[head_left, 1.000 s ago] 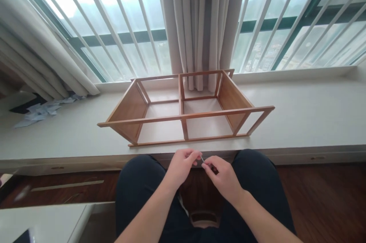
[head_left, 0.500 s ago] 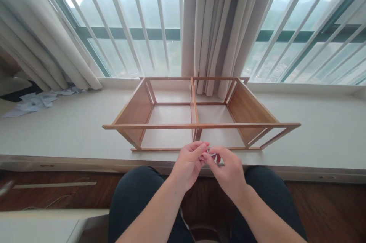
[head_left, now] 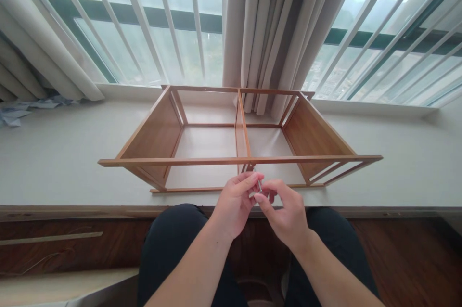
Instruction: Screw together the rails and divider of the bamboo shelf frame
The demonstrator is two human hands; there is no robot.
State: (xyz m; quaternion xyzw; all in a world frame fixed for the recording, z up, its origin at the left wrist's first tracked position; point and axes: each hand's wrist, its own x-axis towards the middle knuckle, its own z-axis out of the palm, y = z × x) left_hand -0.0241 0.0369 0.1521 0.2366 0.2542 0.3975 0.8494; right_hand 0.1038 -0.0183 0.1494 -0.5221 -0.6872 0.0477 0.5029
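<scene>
A small silver screw (head_left: 260, 185) is pinched between my two hands, with its shaft pointing up and away from me. On its left side my left hand (head_left: 234, 206) has thumb and fingers closed on it. My right hand (head_left: 288, 211) grips its lower end between thumb and forefinger. Just beyond my fingertips lies a brown wooden shelf frame (head_left: 195, 160) on its side, with panels at both ends and a divider (head_left: 242, 126) in the middle. The screw is close to the front rail, near the divider's joint; whether it touches the wood I cannot tell.
The frame rests on a white windowsill ledge (head_left: 397, 167). Behind it hang grey curtains (head_left: 267, 37) before barred windows. Crumpled papers (head_left: 18, 109) lie at the far left. A pale strip (head_left: 50, 238) is on the dark wooden floor. My knees are against the ledge's front.
My view has tilted down and come closer to the frame. Both hands, still together, now show more of the screw, which sits nearer the front rail.
</scene>
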